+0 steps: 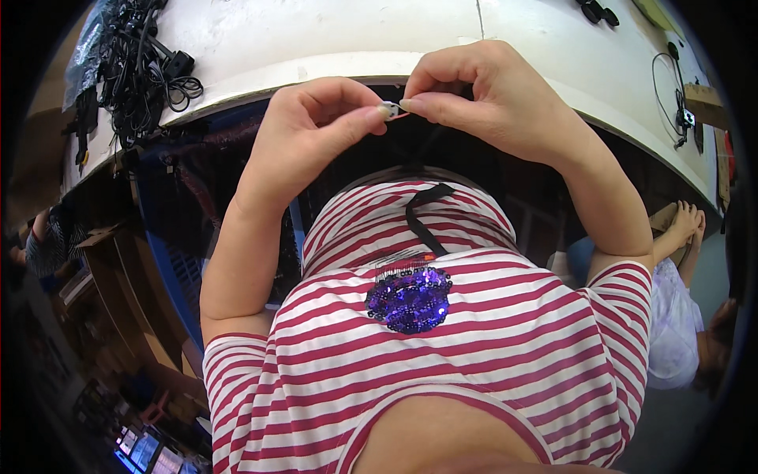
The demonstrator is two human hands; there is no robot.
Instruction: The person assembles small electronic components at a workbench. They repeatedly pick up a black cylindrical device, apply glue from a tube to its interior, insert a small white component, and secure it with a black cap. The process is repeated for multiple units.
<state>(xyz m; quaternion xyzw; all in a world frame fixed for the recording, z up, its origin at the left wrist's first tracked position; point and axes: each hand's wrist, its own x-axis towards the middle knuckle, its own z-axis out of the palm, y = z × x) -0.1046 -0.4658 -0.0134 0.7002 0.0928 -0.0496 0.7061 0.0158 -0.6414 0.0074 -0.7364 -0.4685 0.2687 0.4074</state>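
Between the thumb and forefinger of my left hand (pixel 312 134) is a small white and grey part (pixel 391 110), too small to make out its kind. A thin reddish wire shows along its lower side. Just to the right, the thumb and fingertips of my right hand (pixel 497 103) are closed at the end of this part, on what looks like a thin wire. My fingers hide most of it. Both hands are raised close together in front of the near edge of the white table (pixel 332 35).
A tangled bundle of black cables (pixel 134 87) lies at the table's left end, beside a clear plastic bag (pixel 85 59). Black parts (pixel 598 12) lie far right, with a thin cable (pixel 679 110) nearer. A blue crate (pixel 170 237) stands below left. Another person (pixel 671 316) is at the right.
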